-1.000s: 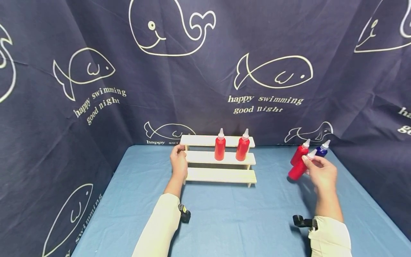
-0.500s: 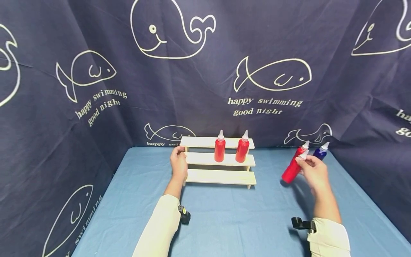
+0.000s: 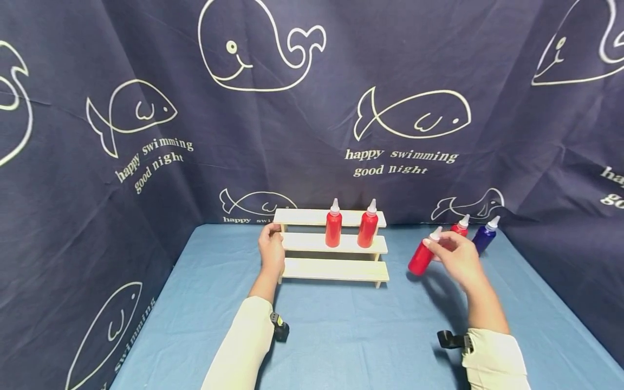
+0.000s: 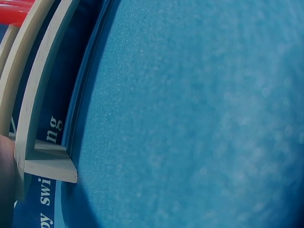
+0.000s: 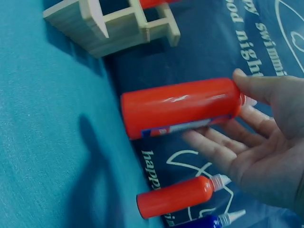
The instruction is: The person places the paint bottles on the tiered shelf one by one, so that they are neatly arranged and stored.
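Note:
My right hand (image 3: pixel 458 259) pinches a red squeeze bottle (image 5: pixel 180 105) near its neck, thumb on one side and fingers on the other. In the head view the bottle leans, its white nozzle toward the hand and its base down left, over a shadow on the cloth. My left hand (image 3: pixel 271 251) grips the left end of a three-step wooden rack (image 3: pixel 336 270). On the rack's middle step stand two more red bottles, a left bottle (image 3: pixel 333 229) and a right bottle (image 3: pixel 368 230). In the left wrist view only a sliver of the left hand shows beside the rack.
Behind the right hand stand another red bottle (image 5: pixel 175 196) and a dark blue bottle (image 3: pixel 484 236). A blue cloth (image 3: pixel 351 330) covers the table. Dark curtains (image 3: pixel 292 141) with fish drawings rise at the back and both sides.
My right hand has carried the red bottle leftward, away from the other red bottle and the blue one, toward the rack. The left hand stays at the rack's end.

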Action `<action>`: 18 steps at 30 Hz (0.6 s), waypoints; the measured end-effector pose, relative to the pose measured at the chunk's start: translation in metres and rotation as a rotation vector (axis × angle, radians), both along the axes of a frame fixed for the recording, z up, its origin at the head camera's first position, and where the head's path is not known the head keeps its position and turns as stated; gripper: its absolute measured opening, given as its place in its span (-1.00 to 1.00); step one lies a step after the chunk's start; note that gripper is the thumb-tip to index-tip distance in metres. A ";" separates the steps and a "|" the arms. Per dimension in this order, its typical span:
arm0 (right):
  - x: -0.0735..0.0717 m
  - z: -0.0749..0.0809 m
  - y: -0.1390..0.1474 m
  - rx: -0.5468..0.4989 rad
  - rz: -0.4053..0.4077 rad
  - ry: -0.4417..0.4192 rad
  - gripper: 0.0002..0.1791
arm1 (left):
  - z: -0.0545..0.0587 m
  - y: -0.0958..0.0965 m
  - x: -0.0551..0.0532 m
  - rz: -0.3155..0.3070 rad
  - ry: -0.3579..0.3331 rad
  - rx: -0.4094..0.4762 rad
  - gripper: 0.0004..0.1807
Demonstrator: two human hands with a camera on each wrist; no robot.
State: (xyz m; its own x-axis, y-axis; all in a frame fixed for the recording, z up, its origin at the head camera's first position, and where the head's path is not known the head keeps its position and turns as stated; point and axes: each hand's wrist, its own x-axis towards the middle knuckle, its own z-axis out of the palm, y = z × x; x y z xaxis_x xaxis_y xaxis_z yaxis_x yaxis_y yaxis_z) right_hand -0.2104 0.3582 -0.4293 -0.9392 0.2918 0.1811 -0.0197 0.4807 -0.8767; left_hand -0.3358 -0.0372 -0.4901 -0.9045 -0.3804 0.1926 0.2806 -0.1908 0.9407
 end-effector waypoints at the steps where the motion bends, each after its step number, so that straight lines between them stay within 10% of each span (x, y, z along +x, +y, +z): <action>1: -0.001 0.000 -0.003 0.032 0.016 0.005 -0.57 | 0.003 0.001 0.002 -0.003 0.002 0.002 -0.60; 10: -0.008 -0.002 -0.028 0.028 0.081 -0.004 -0.61 | 0.026 0.001 0.022 -0.025 0.026 0.003 -0.63; 18: -0.012 0.000 -0.041 0.005 0.096 0.023 -0.64 | 0.004 -0.001 0.003 -0.020 -0.006 0.012 -0.63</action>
State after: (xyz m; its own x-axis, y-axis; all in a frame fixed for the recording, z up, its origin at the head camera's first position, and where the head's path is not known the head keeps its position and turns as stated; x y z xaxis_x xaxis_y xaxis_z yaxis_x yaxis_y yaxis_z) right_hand -0.2226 0.3170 -0.4294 -0.9583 0.1996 0.2043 -0.0863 0.4798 -0.8731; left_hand -0.3330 -0.0384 -0.4864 -0.9130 -0.3649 0.1824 0.2708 -0.2076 0.9400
